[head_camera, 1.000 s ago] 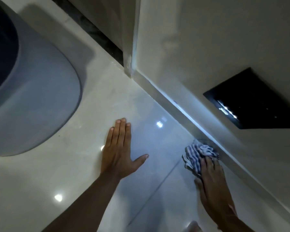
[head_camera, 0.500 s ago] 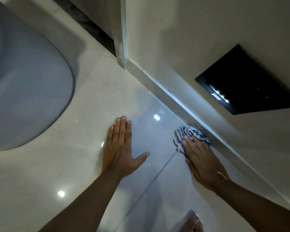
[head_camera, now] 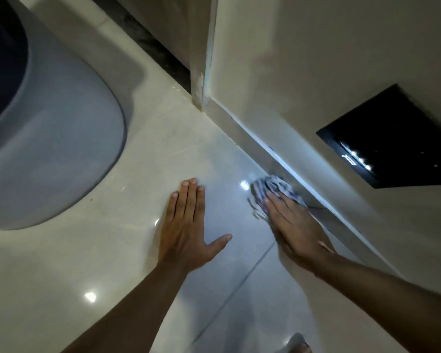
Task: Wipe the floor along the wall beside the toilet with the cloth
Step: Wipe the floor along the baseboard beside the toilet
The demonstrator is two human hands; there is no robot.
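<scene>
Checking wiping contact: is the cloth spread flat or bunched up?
Bunched: the cloth shows crumpled folds ahead of the right hand pressing it.

Bathroom colours: pale, glossy, dim.
Cream floor point(head_camera: 112, 263); grey-white toilet point(head_camera: 56, 154); beige wall point(head_camera: 316, 59); black panel point(head_camera: 397, 133); cloth point(head_camera: 273, 189) striped white and blue-grey.

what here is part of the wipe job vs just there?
Job: cloth, right hand pressing it, floor, wall, toilet.
Just there: black panel on the wall, left hand flat on the floor as support.
</scene>
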